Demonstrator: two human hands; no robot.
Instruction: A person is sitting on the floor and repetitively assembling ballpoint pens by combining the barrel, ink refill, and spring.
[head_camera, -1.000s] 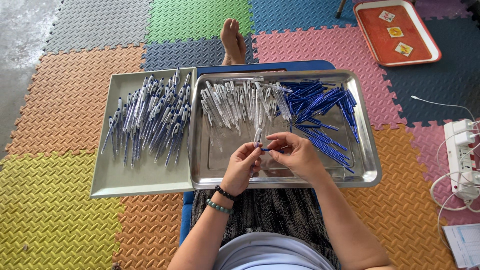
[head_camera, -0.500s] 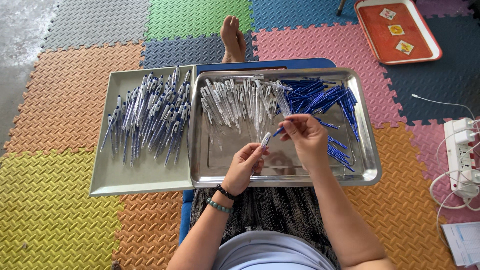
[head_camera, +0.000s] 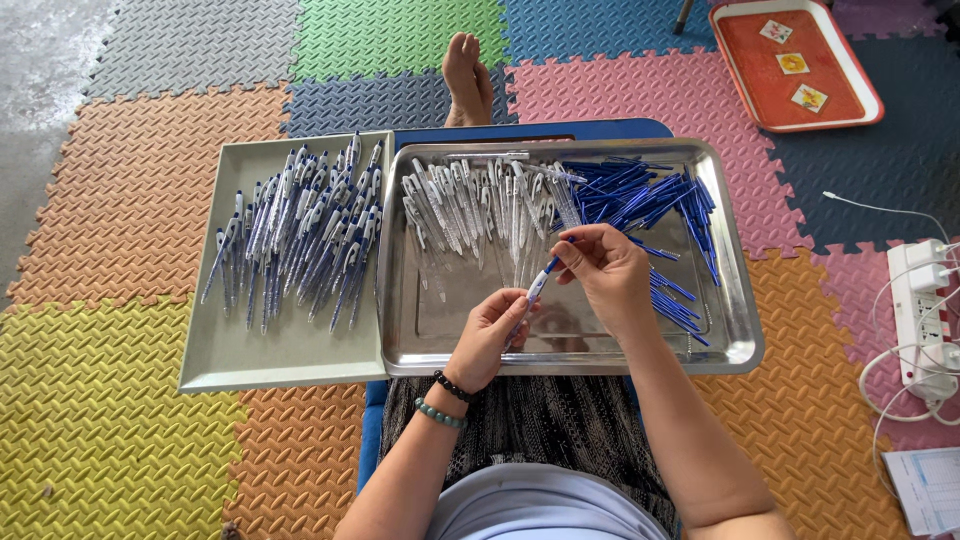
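My left hand (head_camera: 487, 335) grips the lower end of a clear pen barrel (head_camera: 531, 296) over the shiny steel tray (head_camera: 735, 335). My right hand (head_camera: 605, 272) pinches a blue refill at the barrel's upper end, so both hands meet on one pen. Behind my hands, a heap of clear pen barrels (head_camera: 470, 207) lies in the tray's far left part. Loose blue refills (head_camera: 650, 200) are piled in its far right part. Assembled blue-and-white pens (head_camera: 300, 235) fill the flat grey tray (head_camera: 250, 350) to the left.
Coloured foam mats cover the floor. An orange tray (head_camera: 800, 65) with small cards lies far right. A white power strip (head_camera: 925, 320) with cables sits at the right edge, paper below it. A bare foot (head_camera: 467, 75) rests beyond the trays.
My right hand went up to the blue refill pile and came back with a refill to the barrel in my left hand. The left hand stayed almost still.
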